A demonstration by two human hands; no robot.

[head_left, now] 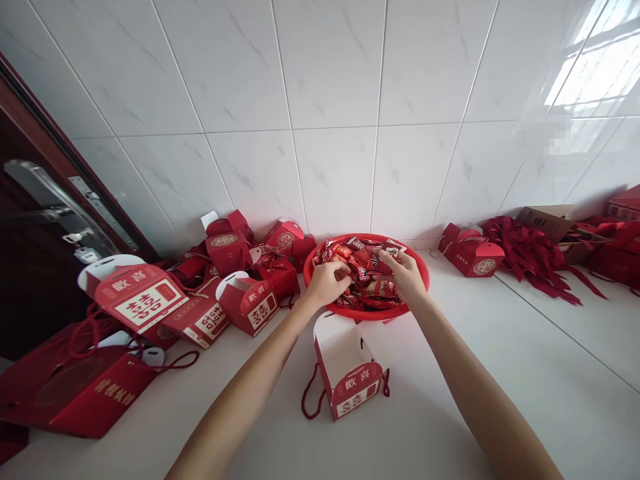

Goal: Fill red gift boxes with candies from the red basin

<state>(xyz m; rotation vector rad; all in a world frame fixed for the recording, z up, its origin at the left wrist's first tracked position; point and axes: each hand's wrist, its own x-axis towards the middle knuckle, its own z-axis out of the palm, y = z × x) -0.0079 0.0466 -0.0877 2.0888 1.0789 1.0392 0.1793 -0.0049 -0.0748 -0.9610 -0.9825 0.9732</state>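
Note:
A red plastic basin (424, 270) full of wrapped candies (367, 257) stands against the wall. Over its left side, my left hand (327, 285) has its fingers curled together above the candies; whatever they hold, if anything, is hidden. At the basin's right side my right hand (407, 277) is closed, with a wrapped candy (395, 248) at its fingertips. In front of the basin, between my forearms, an open red and white gift box (357, 387) with Chinese characters sits on the table. A dark red cord handle (311, 403) hangs at its left side.
Several red gift boxes (250, 303) are piled to the left, beside a dark door (30, 220) with a metal handle. Farther right along the tiled wall (330, 173) are another red box (473, 253), a heap of red ribbons (525, 257) and a brown carton (547, 223).

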